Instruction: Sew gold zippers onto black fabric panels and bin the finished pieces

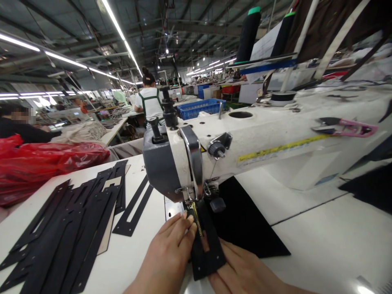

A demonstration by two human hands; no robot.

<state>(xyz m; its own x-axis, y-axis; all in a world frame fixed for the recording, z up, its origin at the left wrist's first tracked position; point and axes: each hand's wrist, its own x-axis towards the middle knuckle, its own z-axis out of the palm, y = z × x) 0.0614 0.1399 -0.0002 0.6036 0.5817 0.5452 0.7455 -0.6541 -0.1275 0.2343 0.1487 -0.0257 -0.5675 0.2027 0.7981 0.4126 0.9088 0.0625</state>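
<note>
A black slotted strip (206, 261) lies lengthwise under the needle area of a white sewing machine (263, 134), with a gold-toothed zipper (197, 220) showing in its slot. My left hand (173, 249) presses the strip's left edge near the presser foot, fingers together. My right hand (241, 269) is at the strip's lower right edge, its fingertips partly hidden beneath the strip. A larger black fabric piece (251, 224) lies on the table right of the machine head.
Black slotted strips (64, 241) are piled on the white table (147, 257) at left, beside red plastic (55, 159). Pink-handled snips (349, 127) rest on the machine arm. A blue basket (200, 109) and two people are beyond.
</note>
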